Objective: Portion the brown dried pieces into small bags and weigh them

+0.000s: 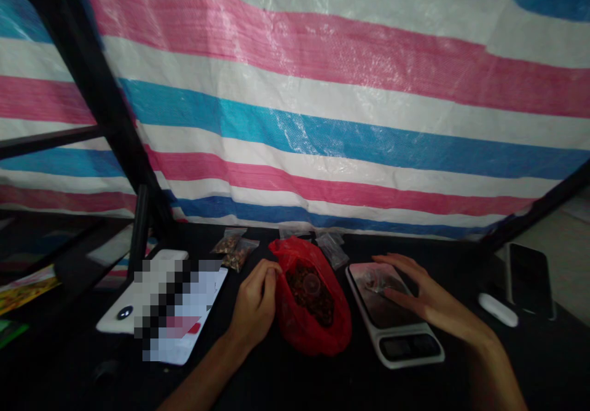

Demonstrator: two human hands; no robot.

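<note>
So the left hand (257, 300) has its fingers curled and is pinching the rim of a red plastic bag (288, 331), which sits open on the black counter (369, 392). Inside there's a pile of brown dried bits (302, 282) with a small clear round cup (311, 285) on top. Over to the right of it is a white digital kitchen scale (389, 359), and the right hand (417, 294) is spread over its plate, fingers at a little clear plastic bag (375, 281); can't tell if it's actually gripping that. Two filled zip bags (239, 255) lie behind the left hand, and empty-looking clear bags (332, 250) are just behind the red one.
</note>
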